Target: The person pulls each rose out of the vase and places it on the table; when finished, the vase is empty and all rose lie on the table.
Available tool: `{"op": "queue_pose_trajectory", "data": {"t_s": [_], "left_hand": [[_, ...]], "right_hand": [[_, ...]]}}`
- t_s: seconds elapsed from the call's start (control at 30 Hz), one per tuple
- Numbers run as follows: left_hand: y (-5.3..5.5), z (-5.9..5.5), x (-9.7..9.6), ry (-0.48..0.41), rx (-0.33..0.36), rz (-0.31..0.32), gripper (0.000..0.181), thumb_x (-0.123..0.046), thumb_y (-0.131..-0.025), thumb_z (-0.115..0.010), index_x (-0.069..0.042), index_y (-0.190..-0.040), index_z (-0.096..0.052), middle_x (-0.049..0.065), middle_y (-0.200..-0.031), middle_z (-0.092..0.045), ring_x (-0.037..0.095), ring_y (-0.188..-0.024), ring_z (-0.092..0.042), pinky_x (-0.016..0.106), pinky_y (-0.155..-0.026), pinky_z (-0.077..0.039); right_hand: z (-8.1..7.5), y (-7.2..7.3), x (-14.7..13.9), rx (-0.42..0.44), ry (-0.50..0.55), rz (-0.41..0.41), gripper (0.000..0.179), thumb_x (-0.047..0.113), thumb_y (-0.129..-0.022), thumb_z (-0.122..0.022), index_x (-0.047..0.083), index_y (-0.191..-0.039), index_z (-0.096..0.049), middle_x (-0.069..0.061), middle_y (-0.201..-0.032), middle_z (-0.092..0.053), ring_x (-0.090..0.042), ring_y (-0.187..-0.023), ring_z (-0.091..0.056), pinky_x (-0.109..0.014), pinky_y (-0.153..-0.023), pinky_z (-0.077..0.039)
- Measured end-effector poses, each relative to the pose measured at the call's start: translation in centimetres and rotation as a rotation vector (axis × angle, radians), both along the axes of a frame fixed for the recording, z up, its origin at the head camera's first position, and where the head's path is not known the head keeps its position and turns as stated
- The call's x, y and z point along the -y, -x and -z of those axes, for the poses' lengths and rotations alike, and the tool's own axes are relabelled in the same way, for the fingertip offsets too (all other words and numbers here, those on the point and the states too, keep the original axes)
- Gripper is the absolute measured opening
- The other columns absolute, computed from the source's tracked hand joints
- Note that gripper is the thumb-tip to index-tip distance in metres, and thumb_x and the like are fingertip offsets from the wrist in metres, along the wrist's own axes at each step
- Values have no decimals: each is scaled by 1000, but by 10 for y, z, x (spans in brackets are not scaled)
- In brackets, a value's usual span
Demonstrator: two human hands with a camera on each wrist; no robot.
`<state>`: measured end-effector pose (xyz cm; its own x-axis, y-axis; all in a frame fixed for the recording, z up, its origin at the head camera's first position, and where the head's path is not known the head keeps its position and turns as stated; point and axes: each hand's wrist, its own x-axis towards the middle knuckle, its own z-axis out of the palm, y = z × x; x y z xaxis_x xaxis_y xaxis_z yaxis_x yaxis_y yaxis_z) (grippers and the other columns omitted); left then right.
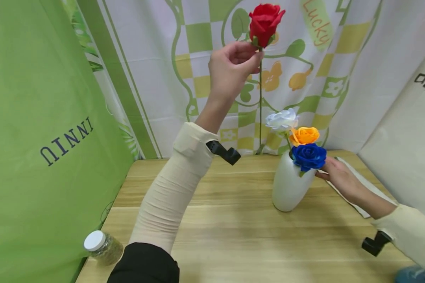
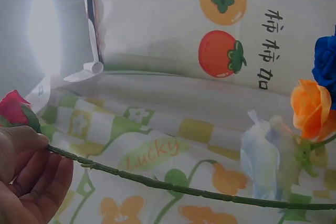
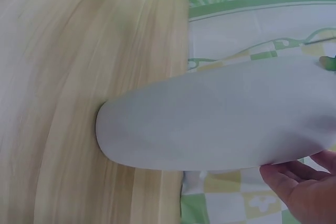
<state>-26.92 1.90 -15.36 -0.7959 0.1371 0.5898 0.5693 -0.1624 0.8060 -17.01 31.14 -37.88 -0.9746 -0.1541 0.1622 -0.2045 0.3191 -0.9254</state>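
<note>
My left hand (image 1: 233,67) is raised high and pinches the stem of a red artificial rose (image 1: 265,24) just below its bloom. The long green stem (image 2: 157,183) hangs down from the fingers. A white vase (image 1: 291,184) stands upright on the table and holds a white rose (image 1: 282,120), an orange rose (image 1: 305,135) and a blue rose (image 1: 309,156). On the vase's right side, near the rim, my right hand (image 1: 343,179) rests its fingertips; the right wrist view shows them against the wall of the vase (image 3: 210,119).
A jar with a white lid (image 1: 95,240) stands at the table's left edge. Behind the vase, to the right, lies a flat white sheet (image 1: 361,188). Printed curtain cloth (image 1: 156,78) hangs at the back. A blue object (image 1: 416,274) shows at the lower right corner.
</note>
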Motion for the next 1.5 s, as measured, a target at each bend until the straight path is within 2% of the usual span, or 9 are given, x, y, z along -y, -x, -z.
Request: {"op": "queue_pose_trajectory", "data": {"t_s": [0.1, 0.2, 0.33, 0.57, 0.7, 1.07, 1.2, 1.37, 1.5], "left_hand": [[8, 12, 4, -27, 69, -4, 19, 2, -85, -76, 7, -102, -70, 13, -87, -73, 14, -69, -69, 29, -72, -64], [15, 24, 6, -54, 144, 10, 18, 3, -85, -76, 8, -101, -69, 11, -84, -72, 13, -69, -69, 31, -72, -65], [18, 36, 6, -62, 207, 33, 18, 4, -84, -76, 8, -101, -70, 9, -83, -71, 13, -71, -69, 32, -72, -65], [16, 51, 11, -15, 173, 21, 17, 5, -84, -75, 10, -99, -69, 12, -83, -72, 13, -67, -68, 33, -70, -65], [18, 66, 16, 23, 203, 13, 16, 3, -84, -75, 10, -99, -70, 13, -85, -72, 13, -67, -68, 32, -69, -65], [28, 125, 26, 130, 433, -36, 17, 1, -83, -76, 11, -97, -72, 23, -92, -75, 21, -63, -72, 32, -66, -65], [30, 147, 29, 144, 556, -25, 18, 1, -84, -77, 11, -99, -71, 22, -92, -75, 23, -62, -72, 30, -65, -65], [32, 184, 28, 112, 652, 11, 18, 4, -84, -75, 13, -99, -71, 7, -76, -70, 14, -56, -68, 31, -63, -64], [33, 218, 22, 99, 734, 19, 19, 7, -84, -73, 15, -102, -70, 17, -81, -74, 13, -52, -68, 36, -67, -65]], "right_hand": [[-1, 3, -1, 26, 9, 14, 67, 32, -111, -30, -23, -147, -19, 35, -117, -52, 20, -103, -55, -8, -83, -55], [-3, 3, -2, 70, -49, 35, 67, 35, -111, -30, -18, -150, -20, 6, -137, -57, 22, -102, -53, -7, -83, -54], [-6, 2, -2, 105, -109, 50, 67, 37, -110, -29, -15, -152, -20, -29, -155, -34, 24, -101, -51, -8, -85, -54], [-9, 3, -3, 78, -49, 36, 67, 34, -110, -33, -19, -150, -19, 26, -125, -52, 23, -102, -53, -8, -82, -55], [-8, 3, -5, 61, -17, 26, 65, 29, -110, -34, -22, -148, -18, 39, -114, -47, 22, -102, -54, -7, -81, -55], [-3, 1, -4, 77, -59, 33, 66, 34, -110, -32, -17, -151, -19, 9, -144, -48, 23, -104, -53, -7, -84, -54], [-2, 2, -3, 69, -43, 24, 66, 33, -110, -32, -17, -151, -19, 12, -144, -47, 23, -105, -53, -6, -84, -53], [-3, 4, 0, 87, -95, 34, 66, 36, -110, -30, -14, -152, -21, -9, -155, -40, 24, -104, -51, -6, -84, -53], [-4, 5, 1, 94, -106, 38, 67, 36, -110, -29, -15, -152, -19, -19, -158, -34, 25, -103, -51, -5, -84, -53]]}}
